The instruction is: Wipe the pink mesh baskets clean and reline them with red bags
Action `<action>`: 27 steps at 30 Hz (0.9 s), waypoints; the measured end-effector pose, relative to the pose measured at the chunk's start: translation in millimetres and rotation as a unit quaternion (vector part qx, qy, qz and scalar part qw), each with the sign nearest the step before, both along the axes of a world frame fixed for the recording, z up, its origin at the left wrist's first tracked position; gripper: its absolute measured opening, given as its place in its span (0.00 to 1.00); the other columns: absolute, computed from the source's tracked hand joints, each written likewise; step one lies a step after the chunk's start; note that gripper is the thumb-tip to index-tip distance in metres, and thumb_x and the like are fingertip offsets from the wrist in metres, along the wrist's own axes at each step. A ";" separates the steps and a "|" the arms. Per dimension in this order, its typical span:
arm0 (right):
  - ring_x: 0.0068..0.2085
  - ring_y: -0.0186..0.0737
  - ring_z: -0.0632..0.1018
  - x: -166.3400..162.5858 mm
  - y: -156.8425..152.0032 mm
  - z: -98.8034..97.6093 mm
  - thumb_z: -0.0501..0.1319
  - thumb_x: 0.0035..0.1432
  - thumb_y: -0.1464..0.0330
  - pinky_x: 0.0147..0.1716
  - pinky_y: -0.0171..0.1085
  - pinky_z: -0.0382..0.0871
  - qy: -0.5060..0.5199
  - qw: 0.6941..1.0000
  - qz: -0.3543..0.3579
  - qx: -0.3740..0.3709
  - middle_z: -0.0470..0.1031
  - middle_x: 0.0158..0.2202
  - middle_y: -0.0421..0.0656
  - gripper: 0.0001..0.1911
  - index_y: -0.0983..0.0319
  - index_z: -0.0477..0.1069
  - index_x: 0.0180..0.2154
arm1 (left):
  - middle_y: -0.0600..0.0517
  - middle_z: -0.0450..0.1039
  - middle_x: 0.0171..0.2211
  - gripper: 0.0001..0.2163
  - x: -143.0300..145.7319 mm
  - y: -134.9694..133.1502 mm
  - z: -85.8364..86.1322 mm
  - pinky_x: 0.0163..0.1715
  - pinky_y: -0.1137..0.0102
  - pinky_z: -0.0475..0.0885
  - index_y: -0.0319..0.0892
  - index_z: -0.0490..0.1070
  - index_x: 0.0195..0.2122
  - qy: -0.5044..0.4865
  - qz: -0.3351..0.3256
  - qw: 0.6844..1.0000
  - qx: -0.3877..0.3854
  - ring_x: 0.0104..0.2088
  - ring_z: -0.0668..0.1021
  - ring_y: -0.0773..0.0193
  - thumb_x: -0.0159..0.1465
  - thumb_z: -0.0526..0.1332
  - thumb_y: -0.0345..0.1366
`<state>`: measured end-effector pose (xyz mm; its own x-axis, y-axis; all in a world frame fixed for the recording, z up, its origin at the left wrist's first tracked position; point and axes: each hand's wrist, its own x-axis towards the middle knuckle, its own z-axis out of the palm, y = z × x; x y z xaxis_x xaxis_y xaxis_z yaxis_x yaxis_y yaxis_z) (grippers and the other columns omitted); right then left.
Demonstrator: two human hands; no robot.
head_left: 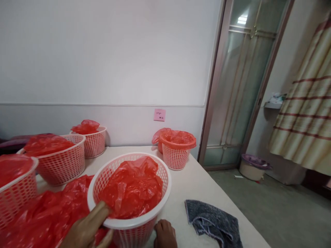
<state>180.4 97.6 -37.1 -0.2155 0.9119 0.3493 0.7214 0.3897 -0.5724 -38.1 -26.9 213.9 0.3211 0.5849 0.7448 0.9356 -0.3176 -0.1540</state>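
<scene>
A white, holed plastic basket (pixel 157 206) stands nearest to me, with a crumpled red plastic bag (pixel 134 186) inside it. My left hand (pixel 88 227) has its fingers over the basket's near-left rim, pinching it where the red bag lies against it. Curled and low at the basket's right side is my right hand (pixel 165 234); its fingertips are hidden, and I cannot tell whether it touches the basket. Loose red plastic bags (pixel 49 213) are heaped to the left, beside my left hand.
Left of me are a red-bagged basket (pixel 19 193), an oval basket (pixel 62 165) and a smaller basket (pixel 95 143). A red-lined basket (pixel 177 156) stands at the table's back right. A dark grey cloth (pixel 214 220) lies near the right edge. A bin (pixel 252 168) is on the floor.
</scene>
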 end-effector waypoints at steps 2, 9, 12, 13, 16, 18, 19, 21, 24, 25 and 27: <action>0.41 0.47 0.75 -0.8 -0.6 0.8 0.52 0.40 0.86 0.40 0.41 0.63 -0.004 1.000 -0.001 -0.003 0.77 0.37 0.45 0.24 0.58 0.77 0.32 | 0.50 0.78 0.30 0.06 -2.9 0.8 -1.2 0.25 0.75 0.76 0.48 0.62 0.41 -0.008 0.006 1.000 -0.012 0.31 0.83 0.60 0.66 0.51 0.41; 0.39 0.48 0.76 0.1 -2.8 7.6 0.52 0.38 0.83 0.39 0.42 0.64 0.071 0.998 0.003 -0.001 0.77 0.34 0.45 0.20 0.59 0.76 0.28 | 0.52 0.77 0.30 0.07 -2.2 6.0 -4.8 0.23 0.74 0.76 0.50 0.63 0.40 -0.062 0.000 0.998 -0.025 0.30 0.82 0.59 0.60 0.58 0.39; 0.36 0.44 0.77 7.9 -0.2 20.6 0.52 0.42 0.78 0.37 0.38 0.68 0.170 0.985 0.003 -0.011 0.77 0.30 0.43 0.15 0.60 0.74 0.28 | 0.52 0.78 0.30 0.09 -2.7 4.8 -9.6 0.22 0.74 0.76 0.51 0.64 0.40 -0.086 -0.003 0.996 -0.027 0.29 0.82 0.58 0.58 0.61 0.40; 0.33 0.42 0.77 12.9 2.4 27.3 0.52 0.45 0.76 0.35 0.37 0.70 0.204 0.979 0.001 -0.017 0.77 0.29 0.43 0.13 0.60 0.74 0.29 | 0.51 0.79 0.32 0.10 -3.2 4.1 -11.9 0.23 0.73 0.77 0.51 0.65 0.41 -0.090 -0.003 0.996 -0.022 0.30 0.83 0.57 0.58 0.61 0.40; 0.29 0.42 0.78 36.1 14.8 58.6 0.51 0.56 0.65 0.30 0.36 0.72 0.275 0.961 -0.026 -0.021 0.78 0.27 0.44 0.14 0.62 0.74 0.32 | 0.48 0.79 0.37 0.12 -4.1 1.3 -17.6 0.28 0.71 0.79 0.51 0.65 0.44 -0.094 0.003 0.995 -0.012 0.34 0.83 0.56 0.59 0.60 0.42; 0.37 0.44 0.79 54.4 23.3 93.0 0.53 0.57 0.61 0.36 0.39 0.73 0.306 0.951 -0.047 -0.005 0.79 0.36 0.48 0.16 0.64 0.73 0.39 | 0.48 0.78 0.36 0.11 -2.9 -0.8 -18.3 0.27 0.72 0.78 0.50 0.65 0.42 -0.093 0.001 0.995 -0.025 0.35 0.83 0.57 0.59 0.61 0.40; 0.40 0.45 0.78 62.3 26.3 115.1 0.55 0.58 0.59 0.40 0.40 0.72 0.315 0.948 -0.053 0.006 0.79 0.39 0.49 0.18 0.65 0.72 0.41 | 0.49 0.78 0.35 0.10 -1.7 -1.8 -17.6 0.26 0.73 0.77 0.49 0.65 0.41 -0.092 0.000 0.995 -0.037 0.34 0.82 0.58 0.59 0.61 0.38; 0.45 0.44 0.76 71.6 29.2 167.6 0.56 0.59 0.58 0.45 0.39 0.69 0.318 0.946 -0.034 0.042 0.76 0.44 0.49 0.20 0.64 0.70 0.46 | 0.50 0.76 0.33 0.09 1.4 -3.7 -15.5 0.23 0.74 0.75 0.48 0.64 0.39 -0.095 -0.003 0.994 -0.048 0.31 0.82 0.60 0.58 0.62 0.35; 0.54 0.46 0.70 63.7 28.3 251.1 0.62 0.56 0.60 0.51 0.43 0.65 0.185 0.966 0.120 0.135 0.69 0.54 0.50 0.29 0.62 0.63 0.57 | 0.51 0.74 0.34 0.08 5.9 -6.2 -13.4 0.24 0.74 0.74 0.47 0.64 0.38 -0.119 0.002 0.990 -0.080 0.31 0.80 0.61 0.59 0.61 0.35; 0.57 0.47 0.67 55.8 28.4 274.8 0.64 0.54 0.61 0.54 0.45 0.61 0.120 0.965 0.181 0.144 0.66 0.58 0.49 0.34 0.60 0.60 0.60 | 0.51 0.73 0.34 0.07 7.1 -7.1 -13.0 0.25 0.73 0.74 0.47 0.64 0.37 -0.130 0.006 0.986 -0.106 0.31 0.80 0.62 0.60 0.61 0.35; 0.61 0.49 0.62 35.6 31.0 309.8 0.69 0.47 0.63 0.58 0.47 0.56 -0.008 0.958 0.261 0.120 0.62 0.61 0.50 0.43 0.57 0.56 0.63 | 0.51 0.72 0.35 0.04 9.3 -9.0 -12.3 0.28 0.72 0.74 0.46 0.64 0.36 -0.154 0.014 0.975 -0.161 0.33 0.79 0.63 0.62 0.59 0.34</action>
<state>216.1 128.7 272.7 -0.6271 0.5722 0.5285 0.4013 0.8188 -0.4104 -28.7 -35.9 201.6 0.0908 0.8093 0.5804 0.9307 -0.2763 0.2396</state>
